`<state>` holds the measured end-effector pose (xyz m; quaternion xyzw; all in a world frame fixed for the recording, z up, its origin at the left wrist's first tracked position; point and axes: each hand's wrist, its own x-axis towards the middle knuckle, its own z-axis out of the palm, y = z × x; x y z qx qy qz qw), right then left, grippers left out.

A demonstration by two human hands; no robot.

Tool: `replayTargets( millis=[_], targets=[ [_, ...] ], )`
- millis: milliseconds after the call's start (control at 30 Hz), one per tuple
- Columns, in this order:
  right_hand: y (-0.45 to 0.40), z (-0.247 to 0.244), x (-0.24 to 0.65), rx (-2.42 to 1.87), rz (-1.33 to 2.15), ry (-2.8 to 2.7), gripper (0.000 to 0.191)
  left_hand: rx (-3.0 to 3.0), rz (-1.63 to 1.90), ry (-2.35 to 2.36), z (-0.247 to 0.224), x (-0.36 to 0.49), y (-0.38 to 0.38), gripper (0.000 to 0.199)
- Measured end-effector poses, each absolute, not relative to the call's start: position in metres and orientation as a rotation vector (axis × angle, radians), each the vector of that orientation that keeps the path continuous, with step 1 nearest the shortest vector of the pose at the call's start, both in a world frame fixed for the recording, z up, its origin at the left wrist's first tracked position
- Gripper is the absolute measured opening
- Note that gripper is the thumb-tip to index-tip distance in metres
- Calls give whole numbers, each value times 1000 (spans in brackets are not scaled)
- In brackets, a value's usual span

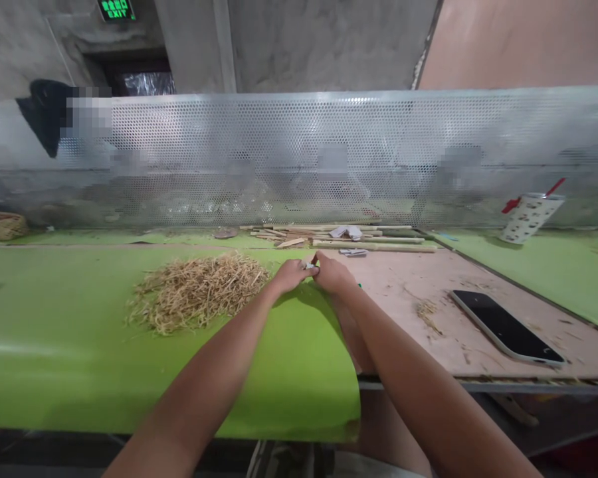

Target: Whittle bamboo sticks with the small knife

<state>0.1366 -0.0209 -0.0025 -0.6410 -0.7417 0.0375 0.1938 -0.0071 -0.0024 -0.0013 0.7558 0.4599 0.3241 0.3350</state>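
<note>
Pinching hands; cup with straw

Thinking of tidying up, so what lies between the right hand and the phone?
In the head view, a small cluster of straw-like scraps lies on the pinkish board between the right hand and the phone.

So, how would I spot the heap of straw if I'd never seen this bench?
Find the long perforated metal screen and come down to the bright green sheet in front. On that sheet, left of the person's left hand, lies the straw heap. It is a tangle of thin tan strands, unlike the straight sticks lying beyond the hands.
</note>
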Motion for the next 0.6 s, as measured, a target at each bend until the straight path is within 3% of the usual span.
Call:
replayTargets(
  millis=[600],
  targets=[
    [-28,3,121,-1964,22,-1901,29,1743,896,1418,-1,1,-4,39]
  ],
)
